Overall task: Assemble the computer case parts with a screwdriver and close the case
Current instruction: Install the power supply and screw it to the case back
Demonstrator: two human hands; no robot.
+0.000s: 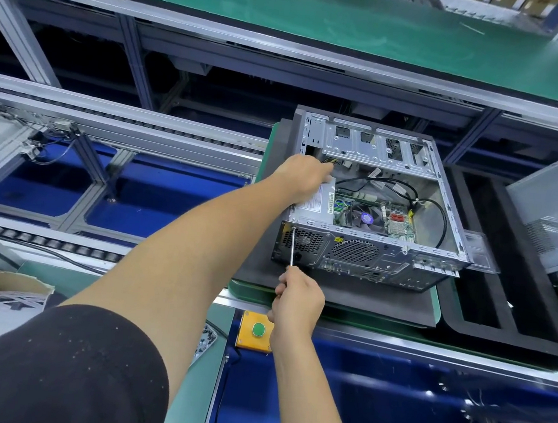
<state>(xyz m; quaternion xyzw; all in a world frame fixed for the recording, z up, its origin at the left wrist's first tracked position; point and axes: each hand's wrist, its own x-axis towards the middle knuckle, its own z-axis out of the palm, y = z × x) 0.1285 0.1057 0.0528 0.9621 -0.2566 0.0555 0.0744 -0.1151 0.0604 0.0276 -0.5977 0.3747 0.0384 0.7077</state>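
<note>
Computer case [375, 200]: open-sided, lying flat on a dark foam pad [330, 296] atop a green-edged pallet [435, 298] on the conveyor line; rear panel faces the person, long axis running left to right across the view. Interior shows a motherboard with fan [370, 217], black cables [439, 211] and a silver power supply [316, 205] at the near-left corner.

Screwdriver [292, 247]: slim steel shaft, pointing away from the person, tip at the near-left corner of the rear panel; no screw can be made out there. Shaft runs roughly crosswise to the case's long axis.

Right hand [297, 299]: nearer hand, just before the pad's near edge, fingers wrapped round the screwdriver handle.

Left hand [303, 177]: reaches farther, resting on the power supply inside the left end; finger position hidden, grip cannot be told. Likely steadying the unit while it is fastened.

Side panel [553, 205]: grey perforated sheet, standing tilted well to the right, not yet fitted.

Button box [256, 329]: yellow with green button, on the near rail.

Writing: white label on the power supply and a yellow sticker on the rear panel, both illegible.
</note>
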